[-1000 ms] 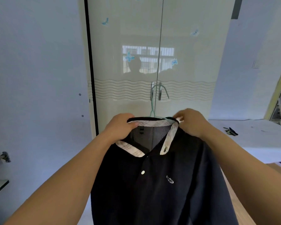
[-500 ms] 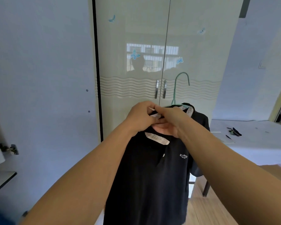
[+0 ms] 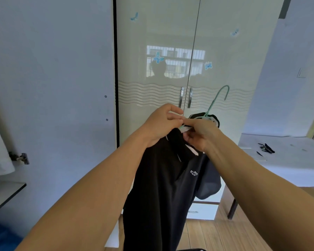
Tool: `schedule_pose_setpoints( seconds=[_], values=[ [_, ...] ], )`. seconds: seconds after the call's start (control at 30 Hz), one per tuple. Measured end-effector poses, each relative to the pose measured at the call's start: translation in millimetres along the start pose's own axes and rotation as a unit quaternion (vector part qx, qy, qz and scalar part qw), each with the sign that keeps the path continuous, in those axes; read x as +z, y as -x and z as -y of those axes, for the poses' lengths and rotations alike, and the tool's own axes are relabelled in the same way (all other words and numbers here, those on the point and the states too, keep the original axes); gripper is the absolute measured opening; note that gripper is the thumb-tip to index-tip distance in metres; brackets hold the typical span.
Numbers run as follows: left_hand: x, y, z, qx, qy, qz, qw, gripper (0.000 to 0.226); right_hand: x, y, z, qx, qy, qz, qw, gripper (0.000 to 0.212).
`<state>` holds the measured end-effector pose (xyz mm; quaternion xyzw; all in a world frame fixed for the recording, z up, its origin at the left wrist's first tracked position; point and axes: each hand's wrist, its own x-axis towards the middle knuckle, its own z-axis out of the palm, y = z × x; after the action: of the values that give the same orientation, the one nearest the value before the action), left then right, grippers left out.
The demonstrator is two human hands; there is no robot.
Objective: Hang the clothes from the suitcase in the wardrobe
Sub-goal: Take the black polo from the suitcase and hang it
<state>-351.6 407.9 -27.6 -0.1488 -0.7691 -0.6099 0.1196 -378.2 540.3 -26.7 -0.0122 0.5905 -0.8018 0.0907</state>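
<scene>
Head view looks at a glossy cream two-door wardrobe (image 3: 158, 51) filling the upper centre of the frame, both doors closed, with two slim metal handles (image 3: 186, 97) side by side at the seam and blue butterfly stickers (image 3: 158, 57) on the panels. At centre frame, between the camera and the doors, a black short-sleeved polo shirt with a pale collar (image 3: 161, 187) hangs on a thin mint-green wire hanger (image 3: 218, 98), whose hook tilts toward the upper right. The left hand (image 3: 160, 125) and right hand (image 3: 200, 135) meet at the collar, fingers curled and pinching the fabric there; they hide most of the neckline. The shirt's body drops to the bottom edge, covering the wardrobe's lower part. At right stands a white-covered table (image 3: 286, 160) with small dark objects (image 3: 266, 147) on it. A metal hinge (image 3: 19, 158) shows at the left edge.
</scene>
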Motion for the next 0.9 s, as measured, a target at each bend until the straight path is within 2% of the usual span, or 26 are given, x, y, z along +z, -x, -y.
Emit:
schedule_pose_setpoints(
  seconds=[0.07,0.1,0.13,0.2,0.27,0.37,0.43,0.5,0.57,0.63,0.73,0.83,0.9],
  values=[
    [-4,3,-7,-0.021,0.098,0.026,0.995,0.019,-4,-10,1,-0.023,-0.047,-0.029,0.998,0.037],
    [-10,3,-10,-0.029,0.136,0.026,0.990,0.017,-8,-12,4,-0.025,-0.071,-0.042,0.996,0.040],
    [-18,3,-11,-0.034,0.145,0.012,0.989,0.018,-14,-15,9,-0.024,-0.090,-0.051,0.994,0.034],
    [-35,3,-6,-0.057,0.097,-0.023,0.993,0.020,-26,-16,21,-0.025,-0.108,-0.045,0.993,0.010],
    [-46,7,4,-0.102,0.033,-0.011,0.994,0.020,-35,-12,29,-0.022,-0.111,-0.031,0.993,0.015],
    [-41,19,21,-0.178,-0.037,0.102,0.978,0.025,-32,-3,35,-0.033,-0.105,-0.022,0.994,0.026],
    [-27,25,30,-0.195,-0.067,0.171,0.963,0.027,-23,-1,35,-0.033,-0.103,-0.018,0.994,0.025],
    [-10,27,40,-0.179,-0.089,0.181,0.963,0.030,-14,-5,32,-0.026,-0.102,-0.011,0.994,0.015],
    [4,28,47,-0.160,-0.084,0.149,0.972,0.032,-7,-7,29,-0.031,-0.108,-0.004,0.994,0.013],
    [14,32,52,-0.160,-0.048,0.144,0.975,0.028,-1,-9,29,-0.037,-0.120,0.010,0.992,0.022],
    [19,38,67,-0.238,0.051,0.148,0.959,0.019,5,-9,34,-0.059,-0.102,0.023,0.993,0.021],
    [21,45,86,-0.335,0.100,0.147,0.925,0.019,12,-8,41,-0.075,-0.082,0.022,0.994,0.016],
    [25,44,92,-0.378,0.225,0.105,0.892,0.020,16,-5,46,-0.073,-0.088,0.033,0.993,0.016]
  ],
)
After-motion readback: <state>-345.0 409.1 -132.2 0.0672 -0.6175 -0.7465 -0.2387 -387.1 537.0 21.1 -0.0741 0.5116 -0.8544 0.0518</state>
